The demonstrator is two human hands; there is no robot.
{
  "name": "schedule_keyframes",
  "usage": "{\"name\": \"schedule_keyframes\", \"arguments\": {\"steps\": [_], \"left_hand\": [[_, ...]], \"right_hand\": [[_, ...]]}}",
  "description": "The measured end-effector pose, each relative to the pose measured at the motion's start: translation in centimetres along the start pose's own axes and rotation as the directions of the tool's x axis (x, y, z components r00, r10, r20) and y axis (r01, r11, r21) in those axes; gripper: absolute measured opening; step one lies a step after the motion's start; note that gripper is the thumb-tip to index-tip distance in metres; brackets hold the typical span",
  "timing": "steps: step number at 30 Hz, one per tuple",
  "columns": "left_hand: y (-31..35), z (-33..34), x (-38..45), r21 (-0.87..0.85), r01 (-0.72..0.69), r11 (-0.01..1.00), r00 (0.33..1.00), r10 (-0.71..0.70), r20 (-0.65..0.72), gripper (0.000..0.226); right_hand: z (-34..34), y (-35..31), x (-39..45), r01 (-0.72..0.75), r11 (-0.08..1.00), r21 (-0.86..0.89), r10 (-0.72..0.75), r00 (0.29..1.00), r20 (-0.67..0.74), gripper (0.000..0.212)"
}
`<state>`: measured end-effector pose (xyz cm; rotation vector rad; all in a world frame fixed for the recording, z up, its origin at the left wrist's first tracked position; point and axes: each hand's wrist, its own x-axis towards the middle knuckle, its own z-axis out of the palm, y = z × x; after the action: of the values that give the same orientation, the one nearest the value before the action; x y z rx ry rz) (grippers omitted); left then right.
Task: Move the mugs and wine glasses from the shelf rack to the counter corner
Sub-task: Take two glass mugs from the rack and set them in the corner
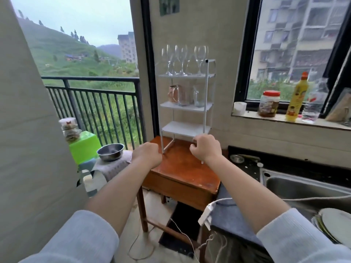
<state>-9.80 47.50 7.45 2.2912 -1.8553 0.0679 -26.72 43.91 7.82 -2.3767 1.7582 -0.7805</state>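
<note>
A white three-tier shelf rack (187,107) stands on a small wooden table (182,173) against the wall. Several clear wine glasses (182,59) stand on its top tier. On the middle tier sit a copper-coloured mug (173,93) and clear glass mugs (197,98) beside it. The bottom tier holds nothing. My left hand (147,155) hovers in front of the rack's left front leg with fingers curled, holding nothing. My right hand (206,148) hovers at the rack's right front leg, fingers curled too, with nothing in it.
Right of the table runs a dark counter (284,162) with a steel sink (303,186) and stacked plates (336,224). The windowsill (284,118) carries a jar, a yellow bottle and a water bottle. A steel bowl (110,151) and green box sit left, by the balcony railing.
</note>
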Motion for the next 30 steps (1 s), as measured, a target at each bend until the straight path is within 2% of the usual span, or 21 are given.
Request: {"name": "schedule_keyframes", "arguments": {"steps": [4,7,12,17,19,22,25,29,30], "left_hand": [[-1.3,1.7,6.4,-0.16,-0.006,0.987,0.999,0.011,0.031,0.019],[-1.4,2.6,11.9,-0.225,-0.028,0.974,0.999,0.035,0.024,0.023],[-1.1,3.4,21.2,-0.327,-0.067,0.942,0.997,0.053,-0.051,0.025],[-0.2,3.0,30.0,-0.394,-0.046,0.918,0.998,0.027,-0.056,0.022],[0.3,3.2,33.4,-0.447,-0.079,0.891,0.996,0.053,-0.071,0.021],[0.9,3.6,37.2,-0.557,-0.061,0.828,0.997,0.022,-0.077,0.041],[1.6,3.7,40.3,-0.641,-0.09,0.763,0.993,0.019,-0.117,0.051],[2.7,3.6,43.6,-0.736,-0.195,0.649,0.974,0.042,-0.221,0.039],[2.8,3.7,44.9,-0.773,-0.244,0.586,0.968,0.105,-0.227,0.034]], "right_hand": [[2.9,-0.1,5.0,-0.065,0.996,0.061,0.063,0.997,0.032,0.03],[4.0,0.3,10.3,-0.109,0.986,0.125,0.105,0.994,0.038,0.037],[4.9,0.9,19.6,-0.098,0.978,0.183,0.108,0.993,-0.042,0.042],[5.7,2.3,27.5,-0.135,0.934,0.331,0.179,0.978,-0.106,0.046],[6.6,2.4,29.8,-0.15,0.895,0.421,0.225,0.965,-0.135,0.049],[8.4,2.3,32.3,-0.163,0.83,0.534,0.309,0.931,-0.194,0.057],[9.5,2.2,34.7,-0.199,0.752,0.629,0.418,0.881,-0.22,0.063],[9.6,2.4,37.3,-0.277,0.566,0.777,0.588,0.796,-0.145,0.056],[9.8,2.4,38.3,-0.271,0.536,0.8,0.624,0.765,-0.159,0.054]]}}
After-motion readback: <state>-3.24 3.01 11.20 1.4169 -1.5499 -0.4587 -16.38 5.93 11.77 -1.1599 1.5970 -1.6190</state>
